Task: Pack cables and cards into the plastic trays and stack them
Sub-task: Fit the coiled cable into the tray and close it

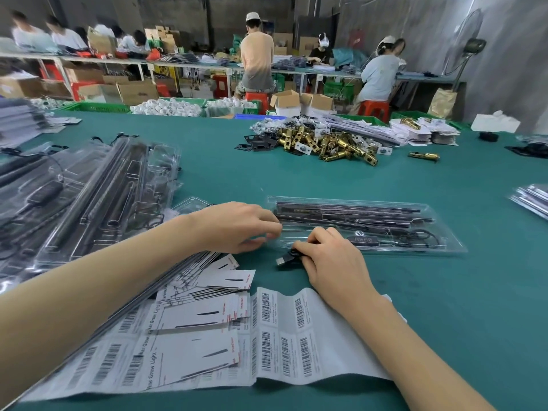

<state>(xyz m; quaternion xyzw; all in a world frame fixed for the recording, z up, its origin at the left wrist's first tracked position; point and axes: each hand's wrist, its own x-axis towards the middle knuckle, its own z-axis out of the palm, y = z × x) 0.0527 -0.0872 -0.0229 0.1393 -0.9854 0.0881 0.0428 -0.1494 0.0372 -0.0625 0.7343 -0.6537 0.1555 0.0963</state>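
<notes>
left hand point(237, 226) fingers curled, right hand point(329, 256) fingers pinching, forearms extended

The table point(296, 179) was covered in a matt green cloth-like sheet, and on it the tray point(367, 223) was thin clear plastic, glossy and catching the light, as was the pile of trays point(89, 197) to the left. The cards point(204, 315) and the label sheet point(296, 336) were matt white paper (the sheet lay in soft waves), while the plug point(286, 259) was black plastic with a dull sheen. The latches point(332, 143) further back were shiny brass-coloured metal, smooth and reflective.
</notes>
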